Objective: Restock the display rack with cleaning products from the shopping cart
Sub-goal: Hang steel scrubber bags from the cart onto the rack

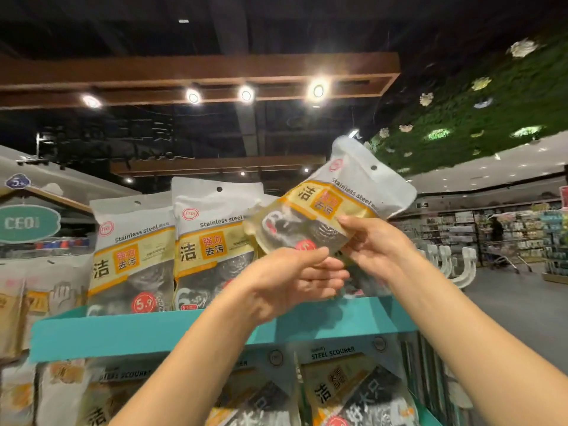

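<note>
Pack [335, 198] "Stainless steel" | both hands' grip: left hand [295, 281], right hand [372, 244] pinch it | rack [153, 330]

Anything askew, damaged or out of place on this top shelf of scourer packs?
Only the held scourer pack stands out: it is tilted to the right in the air above the teal shelf, pinched at its lower edge by the left hand and right hand, not yet placed. The two packs standing on the shelf look roughly upright. No visible damage.
</note>
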Action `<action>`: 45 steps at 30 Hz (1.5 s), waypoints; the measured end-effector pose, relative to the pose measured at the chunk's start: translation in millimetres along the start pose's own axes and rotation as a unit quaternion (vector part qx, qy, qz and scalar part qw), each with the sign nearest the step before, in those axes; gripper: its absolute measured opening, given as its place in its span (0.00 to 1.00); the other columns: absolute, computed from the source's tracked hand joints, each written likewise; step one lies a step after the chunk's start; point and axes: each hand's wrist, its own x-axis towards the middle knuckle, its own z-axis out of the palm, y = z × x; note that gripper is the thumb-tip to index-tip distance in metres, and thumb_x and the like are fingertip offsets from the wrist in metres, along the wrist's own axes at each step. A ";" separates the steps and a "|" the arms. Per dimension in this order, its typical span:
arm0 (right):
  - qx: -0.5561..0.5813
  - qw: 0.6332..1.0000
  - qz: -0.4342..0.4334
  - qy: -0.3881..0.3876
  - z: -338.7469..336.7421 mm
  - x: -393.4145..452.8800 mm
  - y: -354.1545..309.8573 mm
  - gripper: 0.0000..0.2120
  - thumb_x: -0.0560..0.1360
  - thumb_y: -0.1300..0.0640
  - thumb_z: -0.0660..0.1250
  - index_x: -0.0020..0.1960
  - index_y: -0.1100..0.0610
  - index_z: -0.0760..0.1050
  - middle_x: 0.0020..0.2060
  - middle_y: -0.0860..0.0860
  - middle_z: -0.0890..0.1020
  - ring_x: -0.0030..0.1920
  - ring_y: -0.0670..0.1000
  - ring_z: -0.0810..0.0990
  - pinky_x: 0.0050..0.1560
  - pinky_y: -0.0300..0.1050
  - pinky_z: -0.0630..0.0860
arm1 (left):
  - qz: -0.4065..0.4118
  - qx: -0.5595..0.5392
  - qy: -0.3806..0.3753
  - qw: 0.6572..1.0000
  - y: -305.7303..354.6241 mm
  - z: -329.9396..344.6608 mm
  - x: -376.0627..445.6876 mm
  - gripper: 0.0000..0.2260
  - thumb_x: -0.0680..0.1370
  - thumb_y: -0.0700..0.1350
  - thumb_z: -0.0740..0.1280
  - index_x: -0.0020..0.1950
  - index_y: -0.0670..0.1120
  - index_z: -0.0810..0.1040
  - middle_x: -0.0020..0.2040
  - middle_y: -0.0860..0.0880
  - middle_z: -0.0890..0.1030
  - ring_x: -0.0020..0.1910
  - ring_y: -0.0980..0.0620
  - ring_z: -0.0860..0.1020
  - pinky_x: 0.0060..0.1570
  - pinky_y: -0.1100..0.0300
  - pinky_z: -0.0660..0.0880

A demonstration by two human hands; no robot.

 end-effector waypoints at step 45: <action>-0.826 0.435 -0.084 0.349 -149.0 -209.0 -35.3 0.04 0.77 0.60 0.60 0.51 0.57 0.72 0.49 0.56 0.79 0.53 0.59 0.77 0.46 0.47 0.71 | 0.370 0.392 -0.048 0.841 -82.6 212.1 9.8 0.03 0.75 0.42 0.65 0.47 0.46 0.76 0.48 0.46 0.81 0.52 0.45 0.77 0.49 0.55 0.68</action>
